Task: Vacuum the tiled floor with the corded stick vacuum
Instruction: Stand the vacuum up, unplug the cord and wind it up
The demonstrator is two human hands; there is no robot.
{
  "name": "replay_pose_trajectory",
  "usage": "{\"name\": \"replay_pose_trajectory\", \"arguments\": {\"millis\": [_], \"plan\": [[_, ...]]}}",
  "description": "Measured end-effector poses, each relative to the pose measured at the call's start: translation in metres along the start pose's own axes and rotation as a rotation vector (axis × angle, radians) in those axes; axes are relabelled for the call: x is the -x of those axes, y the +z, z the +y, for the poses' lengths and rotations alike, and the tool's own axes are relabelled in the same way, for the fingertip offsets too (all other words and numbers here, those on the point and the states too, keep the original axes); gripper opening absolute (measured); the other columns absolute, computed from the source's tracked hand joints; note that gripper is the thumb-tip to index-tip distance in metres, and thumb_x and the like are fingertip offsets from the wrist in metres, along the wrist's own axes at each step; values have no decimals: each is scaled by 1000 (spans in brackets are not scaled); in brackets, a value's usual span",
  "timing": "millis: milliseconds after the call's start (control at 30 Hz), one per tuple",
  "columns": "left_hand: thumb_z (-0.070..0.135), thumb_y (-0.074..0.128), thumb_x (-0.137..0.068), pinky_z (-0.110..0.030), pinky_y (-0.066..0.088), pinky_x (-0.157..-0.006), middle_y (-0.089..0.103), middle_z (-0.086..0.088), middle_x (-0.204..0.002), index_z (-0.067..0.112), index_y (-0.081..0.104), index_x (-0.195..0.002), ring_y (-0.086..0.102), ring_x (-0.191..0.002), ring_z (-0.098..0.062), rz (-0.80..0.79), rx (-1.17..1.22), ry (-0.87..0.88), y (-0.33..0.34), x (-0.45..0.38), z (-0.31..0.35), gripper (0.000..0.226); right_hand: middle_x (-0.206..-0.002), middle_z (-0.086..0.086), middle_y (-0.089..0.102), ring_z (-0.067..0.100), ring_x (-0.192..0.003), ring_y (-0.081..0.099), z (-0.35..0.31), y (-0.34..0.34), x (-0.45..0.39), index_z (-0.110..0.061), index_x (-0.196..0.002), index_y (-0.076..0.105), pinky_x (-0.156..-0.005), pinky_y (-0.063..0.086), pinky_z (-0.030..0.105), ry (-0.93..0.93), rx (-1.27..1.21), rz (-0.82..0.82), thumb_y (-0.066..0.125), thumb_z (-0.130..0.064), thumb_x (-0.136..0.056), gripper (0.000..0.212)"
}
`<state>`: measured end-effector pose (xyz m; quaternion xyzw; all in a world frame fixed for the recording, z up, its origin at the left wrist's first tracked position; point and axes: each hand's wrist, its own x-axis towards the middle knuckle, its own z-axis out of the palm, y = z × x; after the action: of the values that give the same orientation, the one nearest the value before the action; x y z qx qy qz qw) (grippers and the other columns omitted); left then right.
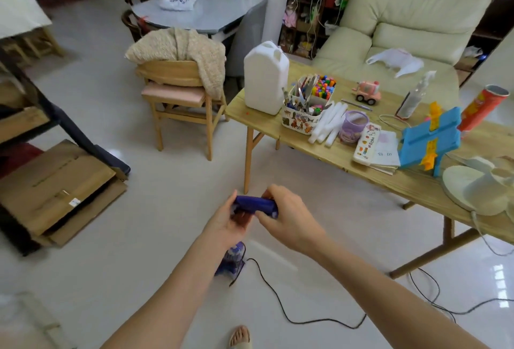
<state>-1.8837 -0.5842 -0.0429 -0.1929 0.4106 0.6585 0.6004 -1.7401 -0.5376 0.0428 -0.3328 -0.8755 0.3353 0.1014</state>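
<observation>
The blue handle of the stick vacuum is in front of me at waist height. My left hand grips it from below on the left. My right hand grips its right end from above. Below my left forearm the vacuum's blue and clear body stands on the pale tiled floor; my hands and arm hide its stick. Its black cord leaves the body and snakes right across the tiles toward the table legs.
A low wooden table crowded with craft things stands to the right. A wooden chair draped with a knit throw stands ahead. Flattened cardboard leans at the left. My sandalled foot is at the bottom edge.
</observation>
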Motion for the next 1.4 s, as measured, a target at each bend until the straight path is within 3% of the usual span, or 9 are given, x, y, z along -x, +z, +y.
{"name": "replay_pose_trajectory", "arguments": {"millis": [200, 500, 633, 767, 867, 1000, 1133, 1300, 1400], "plan": [[42, 63, -89, -30, 53, -78, 63, -12, -101, 10, 54, -120, 64, -87, -22, 55, 13, 56, -11, -18, 55, 46, -92, -2, 58, 15, -78, 54, -34, 23, -57, -18, -97, 51, -68, 45, 27, -162, 114, 51, 59, -32, -91, 17], [46, 58, -92, -31, 50, -96, 65, -9, -109, 13, 54, -111, 66, -94, -20, 52, 31, 82, -7, -34, 103, 38, -89, 6, 59, 25, -78, 59, -65, 40, -108, -9, -96, 45, -67, 52, 43, -77, 46, 100, 59, -22, -90, 20], [43, 57, -93, -26, 53, -74, 66, -7, -90, 9, 55, -108, 65, -76, -16, 70, 21, 76, -10, -31, 115, 37, -84, 7, 63, 26, -75, 60, -71, 43, -121, -9, -93, 48, -67, 53, 47, -48, 44, 102, 61, -21, -87, 19], [40, 57, -94, -29, 55, -83, 68, -11, -111, 7, 58, -121, 68, -93, -21, 52, -42, 79, -12, -22, 108, 43, -83, 1, 62, 21, -76, 60, -62, 49, -112, -15, -90, 47, -67, 54, 44, -40, -25, 149, 62, -20, -85, 16], [31, 53, -97, -29, 56, -65, 70, -12, -94, 5, 64, -105, 68, -80, -22, 119, -168, 174, -14, -7, 83, 29, -87, -1, 61, 16, -77, 58, -56, 48, -102, -16, -92, 48, -68, 53, 36, 7, -78, 167, 64, -22, -86, 18], [18, 46, -98, -20, 52, -51, 68, -11, -83, 0, 62, -100, 64, -63, -17, 150, -646, 207, -22, -4, 40, 24, -98, -3, 61, 9, -83, 58, -49, 42, -85, -19, -102, 51, -65, 45, 17, 96, -249, 131, 65, -28, -88, 22], [18, 46, -98, -25, 50, -57, 65, -6, -78, 1, 57, -109, 59, -62, -14, -1, -1381, 197, -30, -23, 6, 22, -105, -7, 57, 11, -86, 59, -12, 43, -53, -19, -110, 51, -70, 48, 22, 145, -198, 169, 60, -36, -91, 27], [27, 44, -96, -34, 48, -87, 65, -9, -115, 9, 52, -124, 61, -102, -25, -331, -2248, 46, -13, -37, -46, 34, -109, 3, 62, 17, -84, 53, 99, 40, 34, -13, -112, 54, -79, 46, 31, 469, 14, -60, 55, -24, -93, 22], [31, 41, -99, -35, 43, -98, 52, -10, -136, 9, 44, -135, 51, -122, -29, -616, -2721, 79, 25, -33, -108, 42, -106, 4, 62, 22, -91, 57, 165, 23, 121, -11, -111, 54, -79, 44, 30, 766, -27, -23, 52, -20, -93, 20]]}}
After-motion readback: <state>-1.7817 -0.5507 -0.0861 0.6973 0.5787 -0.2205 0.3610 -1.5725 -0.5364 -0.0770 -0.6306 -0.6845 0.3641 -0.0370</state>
